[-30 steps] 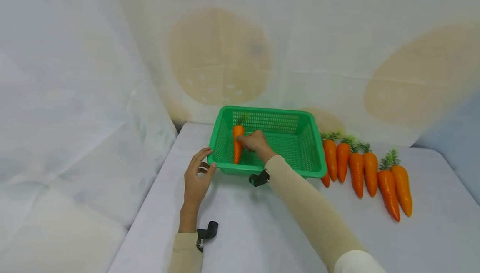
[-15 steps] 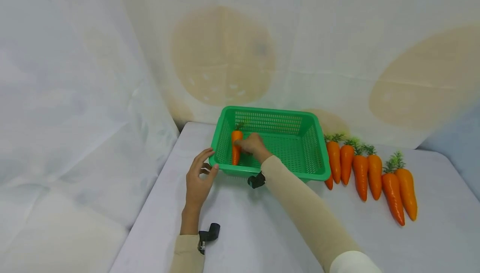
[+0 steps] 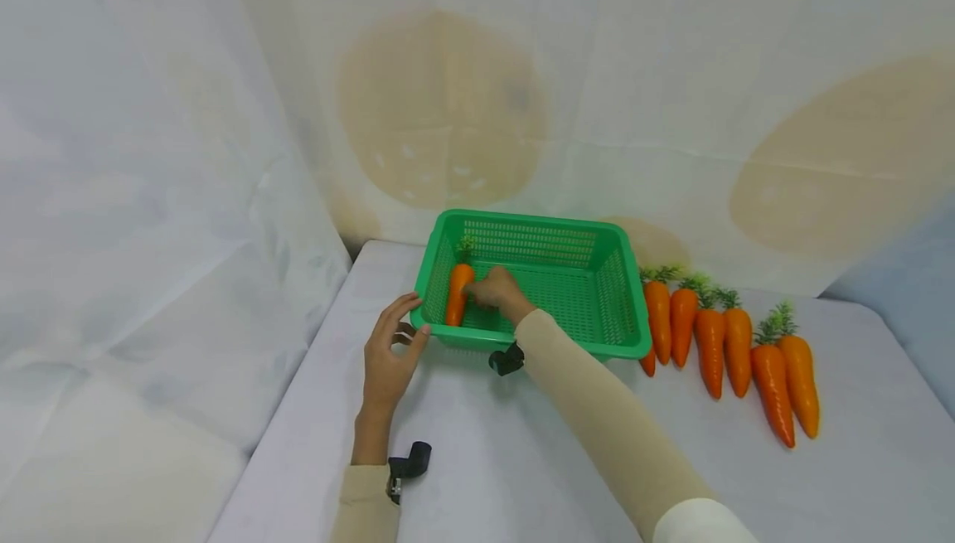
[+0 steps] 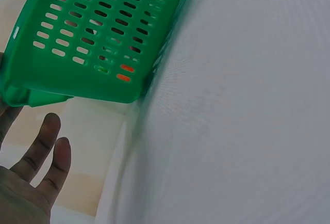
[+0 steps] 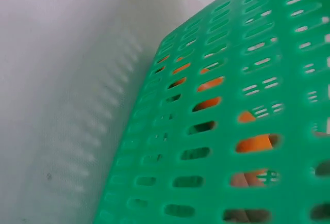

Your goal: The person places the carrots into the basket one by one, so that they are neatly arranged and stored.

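Two hands are at work here, and no brand, label or writing can be read on anything in view. Furthest left, your left hand (image 3: 390,352) rests on the white table (image 3: 477,460) at the near left corner of the green basket (image 3: 589,346); its thumb tip touches the rim there and the other fingers curl loosely, holding nothing. The left wrist view shows those fingers (image 4: 44,152) straight and relaxed just under the basket's corner (image 4: 31,87), with the slotted wall rising above them.

Next, inside the basket along its left wall, lies the carrot (image 3: 457,294), leafy top toward the back and tip toward you, leaning slightly against the mesh. Your right hand (image 3: 498,290) reaches over the near rim and sits against the carrot's right side, fingers bent around it; how firmly it pinches you cannot tell from the head view. Through the slots, the right wrist view shows orange patches of carrot (image 5: 255,144) and a fingertip behind the wall (image 5: 216,146).

To the right of the basket, a row of carrots (image 3: 727,344) lies on the table, tops toward the back, the nearest one partly tucked under the basket's right rim.
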A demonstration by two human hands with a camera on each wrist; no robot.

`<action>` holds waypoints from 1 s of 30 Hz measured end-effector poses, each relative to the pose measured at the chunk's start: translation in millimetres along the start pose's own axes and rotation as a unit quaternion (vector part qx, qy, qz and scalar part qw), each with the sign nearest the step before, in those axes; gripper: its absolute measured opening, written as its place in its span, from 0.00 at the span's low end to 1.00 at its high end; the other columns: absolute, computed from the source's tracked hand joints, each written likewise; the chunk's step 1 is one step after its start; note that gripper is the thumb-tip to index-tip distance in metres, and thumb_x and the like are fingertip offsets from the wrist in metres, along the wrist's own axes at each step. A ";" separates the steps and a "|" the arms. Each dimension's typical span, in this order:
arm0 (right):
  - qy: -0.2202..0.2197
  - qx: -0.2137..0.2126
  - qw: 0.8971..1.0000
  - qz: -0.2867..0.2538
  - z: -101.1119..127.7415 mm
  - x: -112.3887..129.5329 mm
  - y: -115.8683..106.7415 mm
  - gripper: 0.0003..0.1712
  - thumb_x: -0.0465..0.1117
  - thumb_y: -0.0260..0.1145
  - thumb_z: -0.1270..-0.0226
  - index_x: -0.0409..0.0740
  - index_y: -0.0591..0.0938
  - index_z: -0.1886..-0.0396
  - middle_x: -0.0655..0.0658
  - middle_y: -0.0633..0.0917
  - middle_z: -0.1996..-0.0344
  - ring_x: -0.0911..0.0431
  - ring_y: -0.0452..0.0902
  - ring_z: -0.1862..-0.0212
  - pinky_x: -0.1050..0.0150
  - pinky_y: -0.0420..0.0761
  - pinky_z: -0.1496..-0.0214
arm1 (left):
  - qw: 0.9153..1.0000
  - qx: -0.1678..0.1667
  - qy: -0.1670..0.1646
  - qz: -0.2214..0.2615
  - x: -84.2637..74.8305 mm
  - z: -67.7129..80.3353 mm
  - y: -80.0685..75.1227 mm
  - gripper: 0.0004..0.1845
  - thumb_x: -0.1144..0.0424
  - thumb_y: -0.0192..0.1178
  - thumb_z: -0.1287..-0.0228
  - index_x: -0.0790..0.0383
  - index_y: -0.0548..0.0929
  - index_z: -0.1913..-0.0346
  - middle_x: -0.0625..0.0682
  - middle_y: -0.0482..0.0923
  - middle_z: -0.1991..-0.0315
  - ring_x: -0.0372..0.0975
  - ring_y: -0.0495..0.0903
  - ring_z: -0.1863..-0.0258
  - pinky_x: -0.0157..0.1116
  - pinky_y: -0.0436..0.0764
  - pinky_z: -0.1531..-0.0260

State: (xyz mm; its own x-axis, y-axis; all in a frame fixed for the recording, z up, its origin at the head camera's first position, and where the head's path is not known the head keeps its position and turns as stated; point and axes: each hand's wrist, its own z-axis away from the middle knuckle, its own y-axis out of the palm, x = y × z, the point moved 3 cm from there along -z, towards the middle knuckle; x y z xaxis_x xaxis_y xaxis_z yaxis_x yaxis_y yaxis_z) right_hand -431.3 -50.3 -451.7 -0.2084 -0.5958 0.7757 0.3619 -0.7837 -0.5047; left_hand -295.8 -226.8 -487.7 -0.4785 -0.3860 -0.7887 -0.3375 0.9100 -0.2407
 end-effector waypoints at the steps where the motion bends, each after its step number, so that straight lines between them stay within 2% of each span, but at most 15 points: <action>1: -0.007 -0.003 1.000 -0.003 2.5 0.2 -2.3 0.17 0.42 0.66 0.30 0.29 0.85 0.67 0.35 0.87 0.69 0.53 0.74 0.73 0.57 0.78 0.62 | 1.000 0.000 0.001 0.002 0.1 -0.2 0.4 0.23 0.65 0.64 0.31 0.58 0.78 0.35 0.49 0.72 0.32 0.40 0.79 0.63 0.32 0.80 0.63; 6: -0.059 -0.012 0.998 -0.028 16.5 0.9 -17.7 0.19 0.43 0.65 0.29 0.26 0.84 0.57 0.34 0.86 0.60 0.48 0.80 0.62 0.49 0.80 0.49 | 1.000 -0.002 0.001 -0.002 1.9 -0.2 0.8 0.22 0.63 0.64 0.31 0.57 0.78 0.35 0.48 0.72 0.33 0.41 0.79 0.63 0.33 0.80 0.63; 9: -0.085 -0.003 0.995 -0.058 22.6 -1.5 -28.5 0.20 0.43 0.65 0.27 0.29 0.81 0.48 0.35 0.85 0.54 0.44 0.81 0.51 0.47 0.78 0.42 | 1.000 -0.002 -0.001 -0.007 2.6 0.3 0.1 0.23 0.63 0.64 0.31 0.56 0.78 0.35 0.47 0.72 0.32 0.41 0.79 0.63 0.33 0.80 0.63; 11: -0.097 0.001 0.993 -0.074 26.9 -3.2 -36.4 0.21 0.43 0.65 0.27 0.31 0.80 0.45 0.35 0.85 0.51 0.43 0.80 0.47 0.47 0.77 0.40 | 1.000 -0.002 -0.003 -0.007 3.0 1.1 -0.5 0.23 0.62 0.64 0.31 0.56 0.78 0.34 0.46 0.72 0.32 0.41 0.79 0.62 0.34 0.80 0.63; 19: -0.147 -0.009 0.986 -0.079 53.9 -3.5 -72.5 0.17 0.45 0.64 0.26 0.39 0.83 0.47 0.37 0.84 0.49 0.39 0.78 0.44 0.43 0.75 0.40 | 1.000 -0.006 0.005 -0.010 4.4 2.7 -1.0 0.23 0.65 0.64 0.31 0.56 0.78 0.34 0.48 0.72 0.33 0.42 0.79 0.63 0.34 0.80 0.63; 23: -0.167 -0.021 0.984 -0.060 70.7 -5.2 -89.5 0.18 0.49 0.65 0.26 0.42 0.83 0.46 0.40 0.85 0.50 0.42 0.79 0.45 0.47 0.78 0.44 | 1.000 -0.010 0.005 -0.013 1.8 2.3 -0.4 0.23 0.67 0.65 0.32 0.59 0.78 0.35 0.50 0.72 0.33 0.44 0.79 0.63 0.33 0.80 0.64; 27: -0.183 -0.036 0.982 -0.040 87.4 -10.4 -104.4 0.19 0.51 0.66 0.28 0.45 0.84 0.45 0.44 0.86 0.53 0.47 0.80 0.49 0.51 0.80 0.49 | 1.000 -0.012 0.005 -0.006 -9.8 1.9 -0.5 0.22 0.70 0.64 0.32 0.65 0.78 0.36 0.56 0.73 0.34 0.49 0.79 0.64 0.33 0.79 0.64; 30: -0.198 -0.050 0.978 -0.032 99.8 -16.8 -116.3 0.17 0.51 0.66 0.29 0.47 0.85 0.48 0.47 0.86 0.56 0.50 0.81 0.51 0.51 0.80 0.49 | 1.000 -0.011 0.008 -0.004 -23.4 1.6 -1.5 0.21 0.71 0.63 0.32 0.69 0.78 0.37 0.61 0.73 0.35 0.50 0.79 0.64 0.32 0.78 0.64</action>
State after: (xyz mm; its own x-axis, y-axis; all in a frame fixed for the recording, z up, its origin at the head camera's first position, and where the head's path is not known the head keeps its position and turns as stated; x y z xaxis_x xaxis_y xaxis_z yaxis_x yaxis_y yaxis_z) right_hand -379.3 68.4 -368.3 0.1474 -0.4465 0.8826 0.2648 -0.8419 -0.4701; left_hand -282.7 -218.9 -469.7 -0.4887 -0.3967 -0.7771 -0.3596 0.9031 -0.2349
